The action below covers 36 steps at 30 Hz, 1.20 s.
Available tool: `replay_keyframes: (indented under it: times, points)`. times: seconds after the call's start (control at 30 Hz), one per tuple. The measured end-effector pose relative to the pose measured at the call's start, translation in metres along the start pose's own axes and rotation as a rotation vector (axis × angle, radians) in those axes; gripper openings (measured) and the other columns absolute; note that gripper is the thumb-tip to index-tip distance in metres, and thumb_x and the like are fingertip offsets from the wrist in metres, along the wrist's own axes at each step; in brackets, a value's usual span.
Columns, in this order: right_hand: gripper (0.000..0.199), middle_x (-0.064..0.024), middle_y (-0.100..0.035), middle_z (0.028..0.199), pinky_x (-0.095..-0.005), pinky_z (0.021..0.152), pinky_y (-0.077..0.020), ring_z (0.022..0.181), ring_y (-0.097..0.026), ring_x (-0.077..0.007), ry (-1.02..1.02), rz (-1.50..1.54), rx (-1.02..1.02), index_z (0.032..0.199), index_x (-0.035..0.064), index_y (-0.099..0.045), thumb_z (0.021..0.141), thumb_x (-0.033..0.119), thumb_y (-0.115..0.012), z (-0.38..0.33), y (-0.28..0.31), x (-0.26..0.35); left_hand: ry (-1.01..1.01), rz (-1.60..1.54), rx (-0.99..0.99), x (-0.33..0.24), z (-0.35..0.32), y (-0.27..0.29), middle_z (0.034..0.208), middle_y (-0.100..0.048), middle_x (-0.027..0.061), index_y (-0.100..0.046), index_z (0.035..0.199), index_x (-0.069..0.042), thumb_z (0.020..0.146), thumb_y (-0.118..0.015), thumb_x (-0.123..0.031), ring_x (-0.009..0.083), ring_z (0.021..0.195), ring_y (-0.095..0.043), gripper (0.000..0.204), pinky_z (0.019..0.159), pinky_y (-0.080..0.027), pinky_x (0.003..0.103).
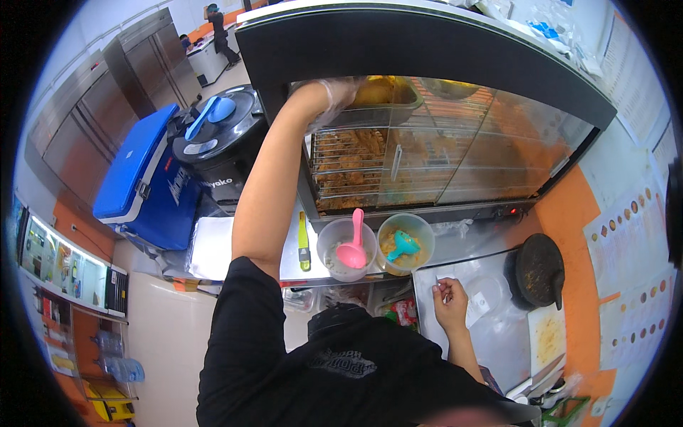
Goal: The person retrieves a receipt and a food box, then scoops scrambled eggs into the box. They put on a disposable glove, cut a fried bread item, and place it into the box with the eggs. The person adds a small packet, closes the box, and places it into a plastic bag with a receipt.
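Note:
My left hand (333,95), in a clear plastic glove, reaches up into the glass-fronted warming cabinet (441,153). It sits against the left end of a metal tray of fried food (388,96); the glove and glass hide whether it grips anything. More fried pieces lie on the wire racks (348,164) below. My right hand (450,299) rests on the steel counter (462,341), its fingertips pinching a small white piece (441,285). A clear plastic lid or tub (487,297) lies just right of that hand.
Two round tubs stand before the cabinet, one with a pink scoop (352,245), one with a teal scoop (403,243). A black cooker (217,146) with a blue paddle and a blue cooler box (139,178) stand left. A black round pan (539,270) sits right. Another person (220,32) works far back.

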State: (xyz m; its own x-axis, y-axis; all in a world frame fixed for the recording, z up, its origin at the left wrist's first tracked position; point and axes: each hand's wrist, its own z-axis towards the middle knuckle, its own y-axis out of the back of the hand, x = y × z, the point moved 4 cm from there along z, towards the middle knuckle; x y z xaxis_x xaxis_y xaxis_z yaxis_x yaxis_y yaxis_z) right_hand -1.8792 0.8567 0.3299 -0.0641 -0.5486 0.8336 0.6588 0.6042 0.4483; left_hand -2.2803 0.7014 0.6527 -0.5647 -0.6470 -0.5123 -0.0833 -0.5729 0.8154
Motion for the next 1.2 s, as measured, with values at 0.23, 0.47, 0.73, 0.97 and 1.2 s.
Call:
replay_keyframes:
  times: [0.23, 0.47, 0.73, 0.97, 1.2]
  points:
    - [0.020, -0.0097, -0.064, 0.084, -0.0321, 0.066, -0.0491, 0.067, -0.059, -0.0165, -0.054, 0.049, 0.038, 0.106, 0.0004, -0.065, 0.089, 0.003, -0.074, -0.006, -0.004, -0.008, -0.078, 0.010, 0.126, -0.008, -0.013, 0.006, 0.133, -0.070, 0.0212, -0.069, 0.135, -0.008, 0.098, -0.068, -0.044, 0.0365, 0.127, -0.063, 0.052, 0.110, -0.045, 0.042]
    - [0.021, -0.0096, -0.064, 0.084, -0.0318, 0.066, -0.0499, 0.068, -0.059, -0.0172, -0.113, 0.050, 0.096, 0.108, -0.0007, -0.065, 0.089, 0.005, -0.074, -0.018, -0.008, -0.016, -0.124, 0.369, -0.243, -0.027, -0.048, -0.004, 0.115, -0.073, 0.0221, -0.072, 0.123, -0.006, 0.096, -0.070, -0.038, 0.0380, 0.106, -0.071, 0.042, 0.096, -0.055, 0.045]
    - [0.022, -0.0105, -0.065, 0.085, -0.0329, 0.066, -0.0507, 0.068, -0.061, -0.0188, -0.074, 0.023, 0.153, 0.109, -0.0009, -0.065, 0.090, 0.005, -0.074, -0.017, -0.014, -0.012, -0.759, 0.106, -0.700, 0.001, -0.061, -0.017, 0.107, -0.075, 0.0167, -0.072, 0.113, -0.007, 0.083, -0.083, -0.010, 0.0331, 0.095, -0.073, 0.032, 0.082, -0.060, 0.043]
    - [0.024, -0.0113, -0.066, 0.087, -0.0345, 0.067, -0.0522, 0.069, -0.062, -0.0201, -0.081, 0.021, 0.202, 0.110, 0.0005, -0.065, 0.090, 0.008, -0.076, -0.017, -0.021, -0.012, -0.768, 0.132, -0.672, 0.018, -0.068, -0.020, 0.115, -0.073, 0.0155, -0.072, 0.118, -0.007, 0.075, -0.090, -0.012, 0.0324, 0.104, -0.072, 0.047, 0.089, -0.060, 0.040]
    - [0.023, -0.0110, -0.065, 0.086, -0.0338, 0.066, -0.0516, 0.069, -0.062, -0.0200, -0.006, 0.046, 0.199, 0.110, 0.0006, -0.065, 0.089, 0.006, -0.076, -0.012, -0.025, 0.002, -0.690, -0.150, -0.747, 0.021, -0.074, -0.013, 0.114, -0.076, 0.0158, -0.071, 0.121, -0.006, 0.079, -0.087, -0.008, 0.0311, 0.102, -0.076, 0.045, 0.089, -0.062, 0.037]
